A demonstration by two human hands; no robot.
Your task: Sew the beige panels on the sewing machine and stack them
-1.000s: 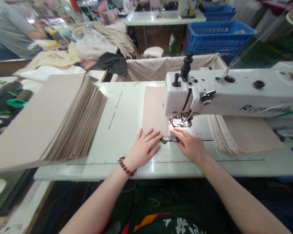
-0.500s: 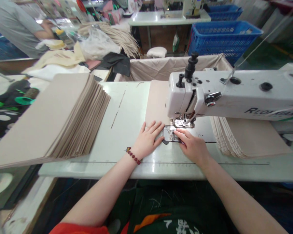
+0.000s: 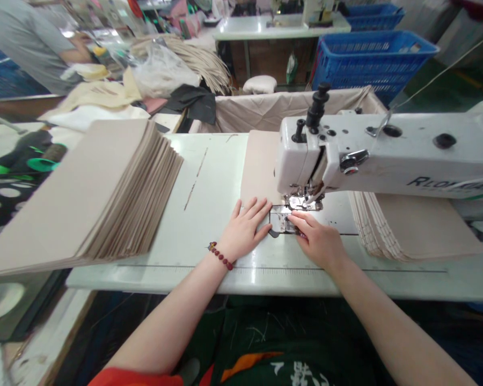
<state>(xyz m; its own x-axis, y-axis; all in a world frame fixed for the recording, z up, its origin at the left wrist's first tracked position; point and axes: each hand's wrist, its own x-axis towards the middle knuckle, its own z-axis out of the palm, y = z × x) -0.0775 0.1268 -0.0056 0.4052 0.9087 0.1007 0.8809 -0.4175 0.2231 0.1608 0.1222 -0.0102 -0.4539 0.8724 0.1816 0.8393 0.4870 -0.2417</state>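
Note:
A beige panel [image 3: 260,166] lies flat on the sewing machine's pale table, running under the machine head [image 3: 301,155]. My left hand [image 3: 247,228] rests palm down with fingers spread, its fingertips on the panel's near edge. Just right of it, my right hand [image 3: 317,238] sits over the metal needle plate [image 3: 279,220], close in front of the presser foot [image 3: 304,202]. Its fingers are together and curled, with the thumb tucked beneath. Whatever they may pinch is hidden.
A tall stack of beige panels [image 3: 72,182] stands on the left. More panels with stitched edges [image 3: 422,225] lie under the machine arm at right. Behind the table are a cloth-lined bin [image 3: 261,110] and a blue crate [image 3: 370,59]. A person in grey [image 3: 28,43] is at far left.
The whole view has shifted very slightly. Both hands and the panel stay in the same places relative to the machine.

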